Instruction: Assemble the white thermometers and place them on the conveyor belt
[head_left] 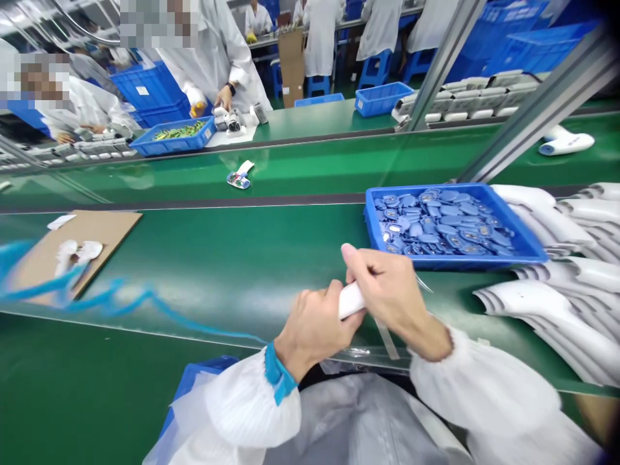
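A long factory line runs across the view, with a green conveyor table (232,258) in front of the person and co-workers in white smocks working along a second belt beyond it. Blue plastic crates (150,87) stand behind them. One co-worker's hands work at a white device beside a blue tray of green parts (174,137).

On the near table, stacked white plastic housings (547,310) lie at the right, next to a blue tray (460,261) heaped with round blue parts (438,223). To the left, a cardboard sheet (109,232) carries a few white pieces (77,253). A blurred blue coiled cord (97,297) runs across the belt to a blue wrist band (279,373).

The work in hand sits at the table's near edge, just short of the tray. There, the left hand (312,326) is closed around a white plastic piece (351,300), and the right hand (392,290) pinches its upper end, so both grips are closed on it. A clear film strip (387,339) hangs just below the hands; whether it is attached to the piece is hard to tell.
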Available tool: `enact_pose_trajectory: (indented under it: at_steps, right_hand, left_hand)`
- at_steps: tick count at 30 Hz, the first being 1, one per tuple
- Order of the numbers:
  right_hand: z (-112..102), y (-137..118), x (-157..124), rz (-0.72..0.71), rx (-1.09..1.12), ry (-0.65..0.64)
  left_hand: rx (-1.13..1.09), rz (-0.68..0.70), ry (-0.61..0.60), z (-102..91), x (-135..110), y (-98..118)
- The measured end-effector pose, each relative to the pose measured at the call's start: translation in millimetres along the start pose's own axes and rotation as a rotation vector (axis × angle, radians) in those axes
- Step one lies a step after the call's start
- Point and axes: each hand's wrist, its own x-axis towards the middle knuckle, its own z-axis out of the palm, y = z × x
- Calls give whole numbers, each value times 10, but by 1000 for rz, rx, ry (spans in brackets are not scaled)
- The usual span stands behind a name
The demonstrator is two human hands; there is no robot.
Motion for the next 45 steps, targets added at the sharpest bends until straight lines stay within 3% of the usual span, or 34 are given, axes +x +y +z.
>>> enact_pose_trajectory:
  at_steps: [3,6,8,11,14,16,21,23,25,28,33,38,45]
  right_hand:
    - [-364,354,234,81,-158,23]
    - [-668,849,513,-52,-410,-22]
    - [-748,1096,651,-157,-466,-156]
    - [-683,1225,765,-227,-486,-346]
    - [-552,1154,817,-236,-504,-432]
    - [-510,1090,842,-240,-512,-461]
    - [-599,1070,836,-249,-484,-442]
    - [-671,1059,768,-231,-478,-396]
    - [-724,985,647,-200,-449,-302]
    - [-703,741,384,-129,-261,-131]
    - [-430,319,-44,-16,113,65]
    - [-369,262,-199,72,267,-85]
    - [-497,286,-228,-69,163,-183]
  left_hand:
    - [-87,-5,21,-82,-50,-75]
    - [-174,1,75,-140,-78,-181]
    - [-150,13,108,-148,-61,-240]
    - [23,63,91,-126,4,-267]
    - [119,80,113,-122,54,-243]
    - [22,32,191,-153,56,-244]
    - [-517,-320,386,-269,0,-373]
    - [-753,-360,378,-291,-11,-421]
    - [-881,-320,285,-290,-2,-417]
    - [-843,-226,156,-263,47,-286]
    - [-726,-104,15,-185,178,22]
    - [-732,-66,-33,-162,203,77]
    - [-332,20,-13,-289,118,118]
